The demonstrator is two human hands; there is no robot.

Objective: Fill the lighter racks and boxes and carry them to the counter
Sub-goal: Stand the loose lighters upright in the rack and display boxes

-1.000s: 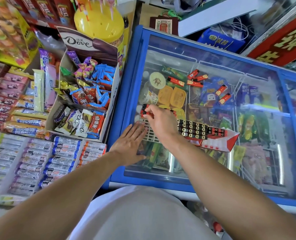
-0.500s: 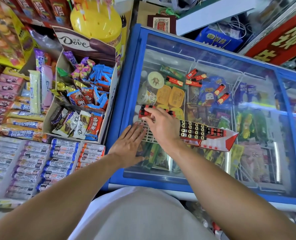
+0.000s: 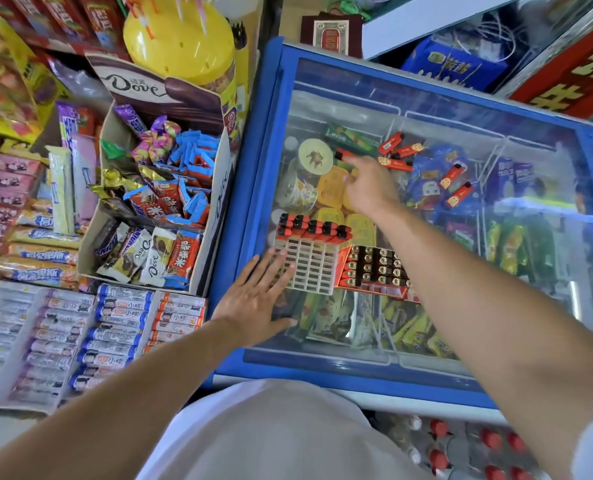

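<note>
Red lighter [image 3: 348, 156], right hand [image 3: 369, 188] newly there.

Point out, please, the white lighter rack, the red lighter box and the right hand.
white lighter rack [image 3: 310, 268]: head view, on its empty grid.
red lighter box [image 3: 374, 268]: head view, on its packed lighters.
right hand [image 3: 369, 188]: head view, on its back.

right hand [image 3: 369, 188] left white rack [image 3: 310, 266], moved far to loose red lighter [image 3: 345, 155] on freezer lid; rack's far row now uncovered.
</note>
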